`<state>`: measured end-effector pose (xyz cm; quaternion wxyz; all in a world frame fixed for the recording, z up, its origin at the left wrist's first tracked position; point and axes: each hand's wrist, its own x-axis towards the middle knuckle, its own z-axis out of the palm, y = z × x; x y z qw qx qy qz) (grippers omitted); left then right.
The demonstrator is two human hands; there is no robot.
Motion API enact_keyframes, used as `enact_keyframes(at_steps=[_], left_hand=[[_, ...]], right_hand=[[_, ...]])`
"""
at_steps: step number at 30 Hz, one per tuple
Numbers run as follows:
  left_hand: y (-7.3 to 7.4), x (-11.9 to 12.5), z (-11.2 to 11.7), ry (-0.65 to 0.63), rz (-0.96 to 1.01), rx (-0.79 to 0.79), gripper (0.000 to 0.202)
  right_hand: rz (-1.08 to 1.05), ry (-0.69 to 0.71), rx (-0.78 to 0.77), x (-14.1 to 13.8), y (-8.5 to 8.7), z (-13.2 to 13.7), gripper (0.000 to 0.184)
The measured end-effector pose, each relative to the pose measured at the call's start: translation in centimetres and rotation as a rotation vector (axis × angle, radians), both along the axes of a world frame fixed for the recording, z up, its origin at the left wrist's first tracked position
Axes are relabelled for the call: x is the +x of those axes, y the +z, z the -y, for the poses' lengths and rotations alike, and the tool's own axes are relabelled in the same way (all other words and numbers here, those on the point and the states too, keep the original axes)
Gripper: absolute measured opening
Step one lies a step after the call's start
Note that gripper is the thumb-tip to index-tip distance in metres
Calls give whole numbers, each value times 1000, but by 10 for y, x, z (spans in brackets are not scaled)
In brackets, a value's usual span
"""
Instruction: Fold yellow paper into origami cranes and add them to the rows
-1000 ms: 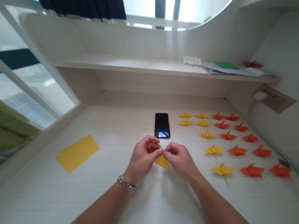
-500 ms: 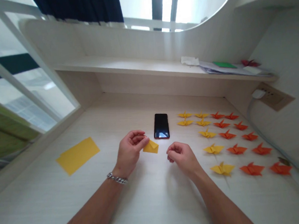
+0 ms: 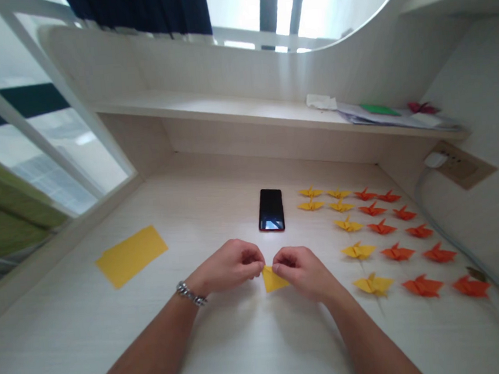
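A small folded yellow paper lies low over the pale wooden desk, pinched from both sides. My left hand, with a metal bracelet at the wrist, grips its left edge with curled fingers. My right hand pinches its right upper edge. A black phone lies just beyond the hands. To the right sit rows of folded yellow cranes and orange cranes.
A flat yellow sheet lies on the desk at the left. A shelf runs across the back, with papers on its right end. A wall socket and cable are at the right. Window frames stand left.
Half a second ago my left hand alone held the paper up near the phone. Now both hands pinch it again, lower and nearer to me.
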<state>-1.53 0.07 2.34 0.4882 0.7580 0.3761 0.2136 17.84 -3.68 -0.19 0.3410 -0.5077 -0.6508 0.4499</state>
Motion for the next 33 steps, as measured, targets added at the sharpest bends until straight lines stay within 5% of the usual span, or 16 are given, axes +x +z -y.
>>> enact_keyframes(at_steps=[4, 8, 11, 15, 21, 33], left_hand=[[1, -14, -9, 3, -15, 28, 14], [-3, -17, -17, 211, 91, 26, 13], [-8, 1, -9, 214, 302, -111, 19], [-18, 33, 10, 210, 449, -191, 29], [-22, 39, 11, 373, 540, -212, 19], [-12, 32, 9, 323, 470, -230, 14]], right_hand=[[-52, 20, -53, 4, 2, 0, 10], [-280, -174, -46, 5, -2, -6, 16], [-482, -372, -51, -1, -5, -9, 22], [-642, -471, -76, -16, -9, -9, 26], [-555, -474, -25, -24, -11, -8, 23], [-562, -346, -104, -4, -1, -10, 20]])
